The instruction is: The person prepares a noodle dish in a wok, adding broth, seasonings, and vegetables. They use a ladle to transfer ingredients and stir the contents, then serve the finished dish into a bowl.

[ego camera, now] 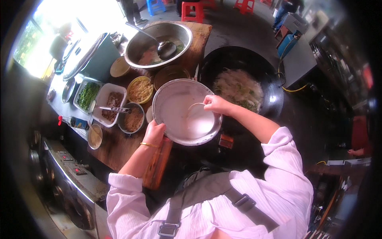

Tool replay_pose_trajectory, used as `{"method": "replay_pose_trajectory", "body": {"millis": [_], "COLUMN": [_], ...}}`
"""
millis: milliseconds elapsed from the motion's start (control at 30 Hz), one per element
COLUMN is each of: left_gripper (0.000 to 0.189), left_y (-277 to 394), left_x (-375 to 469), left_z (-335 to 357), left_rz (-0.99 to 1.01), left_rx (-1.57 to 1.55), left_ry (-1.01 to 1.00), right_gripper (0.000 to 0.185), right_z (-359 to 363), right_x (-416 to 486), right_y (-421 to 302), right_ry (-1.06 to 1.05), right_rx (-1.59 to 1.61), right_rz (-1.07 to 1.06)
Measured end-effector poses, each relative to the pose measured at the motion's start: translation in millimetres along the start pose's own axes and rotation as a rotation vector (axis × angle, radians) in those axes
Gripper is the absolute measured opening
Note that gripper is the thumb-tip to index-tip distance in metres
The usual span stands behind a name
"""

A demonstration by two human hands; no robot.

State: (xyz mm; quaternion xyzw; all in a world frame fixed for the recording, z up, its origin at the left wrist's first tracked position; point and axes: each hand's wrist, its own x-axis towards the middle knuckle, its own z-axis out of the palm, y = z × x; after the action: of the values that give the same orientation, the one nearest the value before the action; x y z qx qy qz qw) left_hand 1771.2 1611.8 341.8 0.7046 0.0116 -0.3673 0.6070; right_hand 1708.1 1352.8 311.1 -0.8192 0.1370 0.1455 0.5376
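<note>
A round metal basin point(176, 119) of milky white liquid is in front of me, its rim gripped at the lower left by my left hand point(155, 133). Over the basin's right side, my right hand point(215, 104) pinches the rim of a pale, shallow bowl or scoop point(197, 104) that dips into the liquid. Just beyond, to the right, a big black wok point(273, 89) holds a simmering mix with pale strips and greens. Behind the basin stands a large steel bowl point(188, 38) of soup with a ladle point(167, 49) in it.
On the wooden table point(112, 152) to the left are a white tub of dark minced food point(112, 110), a container of chopped greens point(88, 95), a yellow bowl point(140, 89) and a bottle point(74, 122). A blue gas cylinder point(287, 44) and a red stool point(192, 11) stand farther back.
</note>
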Motion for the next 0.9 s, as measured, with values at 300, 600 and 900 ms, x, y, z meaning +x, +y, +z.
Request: {"method": "replay_pose_trajectory", "body": {"millis": [300,600,900], "left_gripper": [0.027,0.017,0.005], "left_y": [-8,-33,3], "left_x": [4,69,18], "left_z": [15,0,86], "left_rz": [0.222,0.554,0.081], "left_rx": [-0.009,0.779,0.102], "left_ry": [-0.153,-0.345,-0.282], "right_gripper": [0.037,0.022,0.025], "right_z": [-10,-17,-34], "right_x": [-18,-68,-106], "right_y": [-3,18,44], "right_ry": [-0.113,0.229,0.423], "right_rx": [0.377,0.636,0.741], "right_rz": [0.023,0.050,0.090]}}
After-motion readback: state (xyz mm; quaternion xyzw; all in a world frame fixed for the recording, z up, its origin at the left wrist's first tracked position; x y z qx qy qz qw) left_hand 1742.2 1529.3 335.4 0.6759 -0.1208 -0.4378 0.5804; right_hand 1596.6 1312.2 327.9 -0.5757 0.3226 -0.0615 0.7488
